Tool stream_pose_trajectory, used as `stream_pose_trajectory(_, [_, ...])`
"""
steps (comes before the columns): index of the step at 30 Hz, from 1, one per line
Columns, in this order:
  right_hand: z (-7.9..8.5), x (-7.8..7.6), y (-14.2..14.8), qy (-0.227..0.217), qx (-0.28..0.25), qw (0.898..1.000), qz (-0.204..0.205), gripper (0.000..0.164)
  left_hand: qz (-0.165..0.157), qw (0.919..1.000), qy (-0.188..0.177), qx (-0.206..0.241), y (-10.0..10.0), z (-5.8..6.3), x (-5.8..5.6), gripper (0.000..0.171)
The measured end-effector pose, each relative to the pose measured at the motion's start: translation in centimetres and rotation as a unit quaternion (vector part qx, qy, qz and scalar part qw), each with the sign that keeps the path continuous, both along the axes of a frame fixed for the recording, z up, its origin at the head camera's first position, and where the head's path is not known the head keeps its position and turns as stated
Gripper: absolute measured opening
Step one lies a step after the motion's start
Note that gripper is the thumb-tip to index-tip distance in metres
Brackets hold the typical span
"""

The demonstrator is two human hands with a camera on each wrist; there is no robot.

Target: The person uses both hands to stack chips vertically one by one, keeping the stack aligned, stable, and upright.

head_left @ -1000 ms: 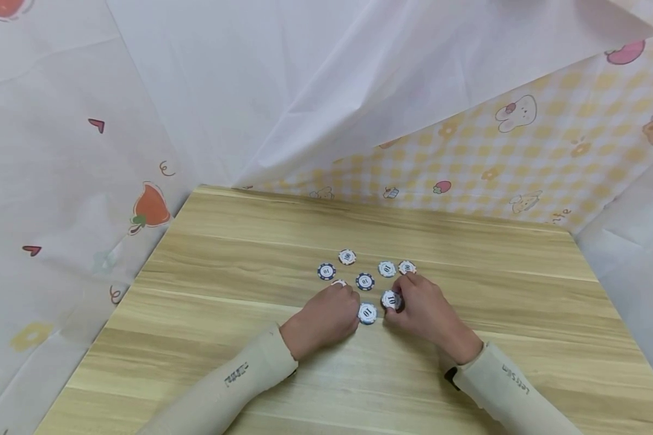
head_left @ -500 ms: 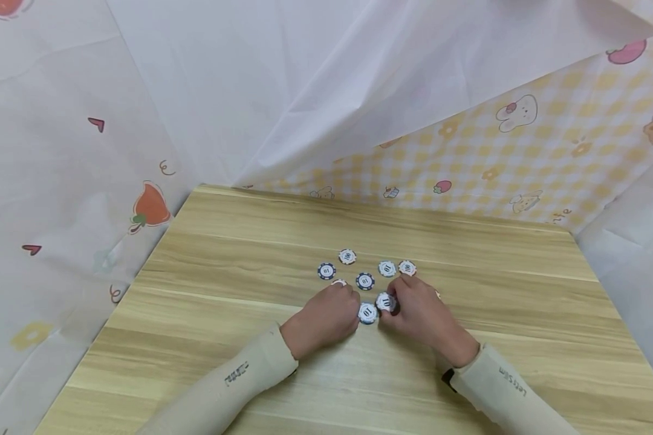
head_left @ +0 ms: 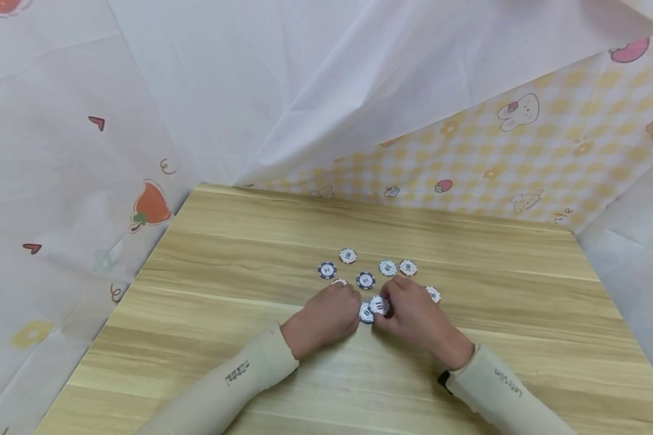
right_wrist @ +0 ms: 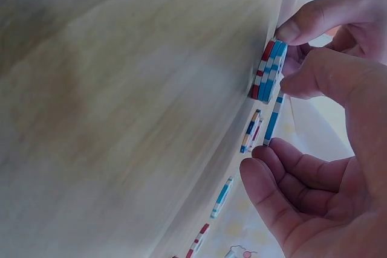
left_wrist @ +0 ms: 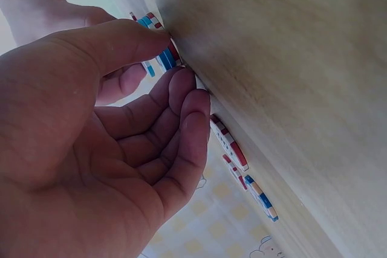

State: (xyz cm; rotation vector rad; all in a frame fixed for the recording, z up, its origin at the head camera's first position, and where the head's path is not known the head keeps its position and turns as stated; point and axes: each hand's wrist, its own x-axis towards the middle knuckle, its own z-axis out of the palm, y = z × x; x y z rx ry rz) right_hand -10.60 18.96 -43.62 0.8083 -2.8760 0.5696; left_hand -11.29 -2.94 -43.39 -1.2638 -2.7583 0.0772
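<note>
Fingers of the right hand pinched a blue-edged chip partly over a short stack near the counter's middle; the left hand's curled fingers held that stack, and loose chips lay toward the far edge.

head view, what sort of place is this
Likely a small makeshift booth, perhaps a corner of a room: a wood-grain table, cartoon-print sheets behind and beside it, and poker chips on top.
</note>
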Motion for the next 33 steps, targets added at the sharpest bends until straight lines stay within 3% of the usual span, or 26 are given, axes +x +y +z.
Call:
stream_pose_trajectory(16, [0.0, 0.3, -1.0, -0.027, 0.009, 1.000, 0.009, 0.030, 0.000, 1.0000, -0.003, -0.005, 0.0, 0.1, 0.0, 0.023])
stream_pose_trajectory(33, [-0.3, 0.5, -1.5, -0.010, 0.010, 1.000, 0.028, 0.030, 0.003, 0.9998, -0.021, 0.000, 0.0, 0.2, 0.0, 0.021])
